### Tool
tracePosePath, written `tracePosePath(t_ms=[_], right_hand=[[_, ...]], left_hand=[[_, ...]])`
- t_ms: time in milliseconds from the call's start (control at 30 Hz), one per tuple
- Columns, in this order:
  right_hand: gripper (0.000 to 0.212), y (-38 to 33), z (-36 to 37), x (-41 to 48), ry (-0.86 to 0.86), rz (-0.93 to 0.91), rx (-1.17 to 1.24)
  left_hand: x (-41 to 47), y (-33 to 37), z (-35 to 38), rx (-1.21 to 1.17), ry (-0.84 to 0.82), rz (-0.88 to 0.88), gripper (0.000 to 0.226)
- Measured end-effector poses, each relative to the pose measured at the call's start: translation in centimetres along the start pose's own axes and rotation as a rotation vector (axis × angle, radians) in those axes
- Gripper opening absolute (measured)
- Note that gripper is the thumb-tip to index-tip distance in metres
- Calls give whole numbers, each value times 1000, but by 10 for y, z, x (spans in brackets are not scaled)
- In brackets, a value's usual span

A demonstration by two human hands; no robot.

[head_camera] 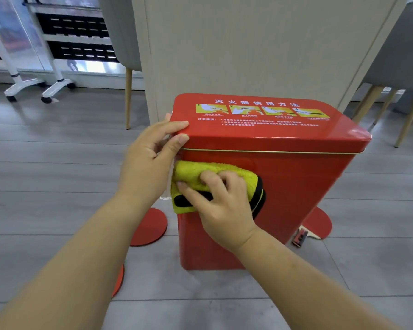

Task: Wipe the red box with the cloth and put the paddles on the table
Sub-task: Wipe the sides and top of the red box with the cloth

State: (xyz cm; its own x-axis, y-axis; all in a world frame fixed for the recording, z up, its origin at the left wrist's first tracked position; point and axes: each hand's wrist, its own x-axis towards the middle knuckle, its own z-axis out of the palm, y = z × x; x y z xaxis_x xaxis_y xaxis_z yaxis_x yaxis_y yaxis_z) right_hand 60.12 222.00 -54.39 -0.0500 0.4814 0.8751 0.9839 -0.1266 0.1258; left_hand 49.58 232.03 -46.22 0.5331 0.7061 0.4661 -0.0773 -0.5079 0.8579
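Right hand [222,206] presses cloth [191,172], apparently folded, on box [296,186].

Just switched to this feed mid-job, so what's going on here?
A person's left hand grips the top corner of the red box while the right hand presses the yellow cloth against its front face. The red paddles lie on the floor beside the box, not yet picked up.

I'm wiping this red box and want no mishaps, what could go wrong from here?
Your left hand steadies only the lid corner, so pushing the cloth with your right hand might slide or tip the red box. Paddles lie on the floor close beside it; a shifting box could hit them.
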Motion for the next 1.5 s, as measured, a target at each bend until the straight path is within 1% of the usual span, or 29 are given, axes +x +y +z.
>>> tracePosePath(t_ms=[67, 167, 267, 367, 467, 533, 600, 667, 733, 833, 867, 1000, 1067, 1100, 1167, 1233, 1333, 1433, 1500], right_hand=[[30, 0, 1, -7, -66, -62, -3], [37, 7, -2, -20, -120, -94, -10], [39, 22, -10, -36, -117, -86, -71], [46, 39, -21, -48, -59, 2, -139], [46, 58, -36, -56, 33, 160, -184], [53, 69, -44, -60, 72, 311, -172], [55, 79, -52, -65, 109, 457, -83], [48, 89, -58, -72, 167, 570, 35], [46, 96, -61, -78, 246, 704, 136], [52, 96, -63, -78, 391, 1003, 315], [52, 94, -63, -78, 424, 1069, 357], [47, 86, -56, -83, 489, 1202, 454], [47, 78, -51, -86, 447, 1195, 401], [50, 73, -48, -88, 396, 1168, 357], [53, 62, -41, -89, 296, 1074, 313], [52, 50, -34, -88, 229, 974, 289], [52, 30, -22, -83, 164, 853, 271], [48, 10, -9, -75, 116, 682, 234], [48, -1, -1, -70, 101, 630, 231]], left_hand=[[-4, 0, 4, -25, 17, -2, 24], [-11, -1, 11, -48, 44, 12, 30], [-17, -2, 20, -153, 113, -7, 38], [-26, -11, 30, -248, 201, -73, 47], [-37, -23, 43, -188, 264, -179, 57], [-43, -28, 50, -146, 272, -245, 54], [-45, -32, 55, -140, 281, -288, 46], [-46, -34, 57, -111, 296, -303, 41], [-47, -36, 55, -83, 304, -312, 42], [-46, -36, 51, -37, 292, -323, 43], [-46, -36, 50, -28, 289, -326, 43], [-45, -36, 48, -13, 282, -317, 42], [-46, -37, 46, -10, 271, -314, 42], [-45, -38, 45, -11, 266, -312, 42], [-44, -40, 42, -7, 255, -306, 42], [-43, -42, 40, -13, 244, -303, 38], [-43, -46, 37, -36, 216, -291, 34], [-43, -49, 32, -38, 181, -276, 32], [-42, -53, 28, -48, 145, -266, 29]])
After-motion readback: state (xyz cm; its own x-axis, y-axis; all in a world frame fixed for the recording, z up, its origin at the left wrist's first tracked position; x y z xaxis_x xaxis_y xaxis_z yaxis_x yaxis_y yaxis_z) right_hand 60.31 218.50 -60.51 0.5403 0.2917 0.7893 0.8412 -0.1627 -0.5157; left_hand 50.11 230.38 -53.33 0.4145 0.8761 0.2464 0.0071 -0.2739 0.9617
